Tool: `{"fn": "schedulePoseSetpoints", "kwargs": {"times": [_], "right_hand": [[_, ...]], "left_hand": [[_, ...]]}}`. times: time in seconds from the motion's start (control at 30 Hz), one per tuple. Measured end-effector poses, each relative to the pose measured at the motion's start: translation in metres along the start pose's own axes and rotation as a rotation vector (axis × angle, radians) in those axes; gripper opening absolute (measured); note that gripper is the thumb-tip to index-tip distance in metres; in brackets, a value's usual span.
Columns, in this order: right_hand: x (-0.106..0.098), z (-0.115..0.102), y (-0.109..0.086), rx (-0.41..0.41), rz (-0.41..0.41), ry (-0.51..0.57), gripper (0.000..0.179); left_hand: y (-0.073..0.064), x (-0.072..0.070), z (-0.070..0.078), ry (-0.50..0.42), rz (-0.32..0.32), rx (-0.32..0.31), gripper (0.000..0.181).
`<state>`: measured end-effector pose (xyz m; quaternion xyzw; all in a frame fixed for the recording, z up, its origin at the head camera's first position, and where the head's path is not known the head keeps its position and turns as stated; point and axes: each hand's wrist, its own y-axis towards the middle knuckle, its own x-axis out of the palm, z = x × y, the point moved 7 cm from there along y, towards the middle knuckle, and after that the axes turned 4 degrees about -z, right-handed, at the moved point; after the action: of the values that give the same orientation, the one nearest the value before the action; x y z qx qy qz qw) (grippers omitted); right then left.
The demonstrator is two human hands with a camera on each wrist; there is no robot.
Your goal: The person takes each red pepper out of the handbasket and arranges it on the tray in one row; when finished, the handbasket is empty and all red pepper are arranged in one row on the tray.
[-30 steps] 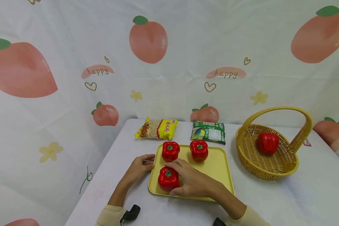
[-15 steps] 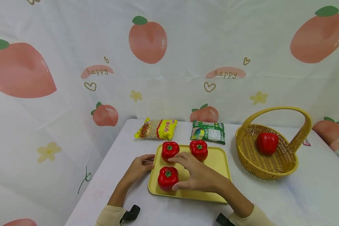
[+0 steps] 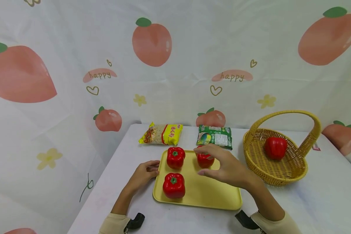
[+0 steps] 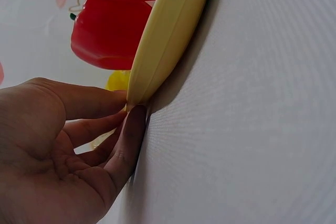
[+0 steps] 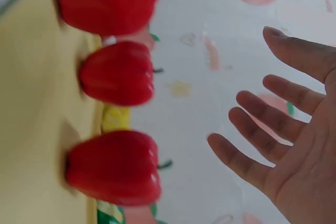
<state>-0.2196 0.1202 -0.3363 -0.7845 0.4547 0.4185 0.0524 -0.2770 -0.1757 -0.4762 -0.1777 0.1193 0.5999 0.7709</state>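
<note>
A yellow tray [image 3: 210,193] bears three red bell peppers. One pepper [image 3: 174,186] stands at its front left, another pepper [image 3: 175,158] at its back left. The third pepper [image 3: 204,161], at the back right, is partly hidden behind my right hand [image 3: 226,166]. That hand hovers over the right part of the tray, fingers spread and holding nothing; in the right wrist view a gap parts it from the peppers. My left hand [image 3: 143,175] pinches the tray's left rim, thumb [image 4: 100,100] on one side and fingers on the other, as the left wrist view shows.
A wicker basket [image 3: 270,169] with a tall handle stands right of the tray, with a red bell pepper [image 3: 275,148] inside. Behind the tray lie a yellow food packet [image 3: 162,134] and a green packet [image 3: 214,135]. A printed cloth hangs at the back.
My right hand has let go of the front left pepper, lifted off and moved right and back toward the third pepper. My left hand stays at the tray rim.
</note>
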Motion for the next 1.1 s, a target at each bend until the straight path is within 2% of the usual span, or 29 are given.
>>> {"fn": "schedulePoseSetpoints", "kwargs": {"times": [0.23,0.3,0.5,0.6,0.73,0.9,1.1], "right_hand": [[-0.037,0.013,-0.012,-0.041,0.122,-0.025,0.051],[-0.047,0.016,-0.017,-0.029,0.149,-0.038,0.049],[-0.078,0.026,-0.036,0.066,0.198,-0.018,0.041],[-0.093,0.032,-0.047,0.091,0.238,-0.004,0.043],[-0.110,0.043,-0.062,0.143,0.280,-0.035,0.044],[-0.124,0.061,-0.076,0.231,0.301,-0.068,0.039],[-0.133,0.089,-0.087,0.343,0.292,-0.053,0.040]], "left_hand": [[0.001,0.000,0.000,0.002,-0.003,0.007,0.044],[0.001,0.000,-0.001,0.002,-0.003,0.008,0.043],[0.001,0.000,0.000,0.000,-0.005,0.004,0.043],[0.001,0.000,0.000,0.000,-0.004,0.002,0.044],[0.001,0.000,0.000,-0.002,-0.008,0.003,0.044],[0.001,0.000,0.001,0.003,-0.014,0.010,0.044],[0.001,-0.001,0.001,0.005,-0.007,0.004,0.044]]}}
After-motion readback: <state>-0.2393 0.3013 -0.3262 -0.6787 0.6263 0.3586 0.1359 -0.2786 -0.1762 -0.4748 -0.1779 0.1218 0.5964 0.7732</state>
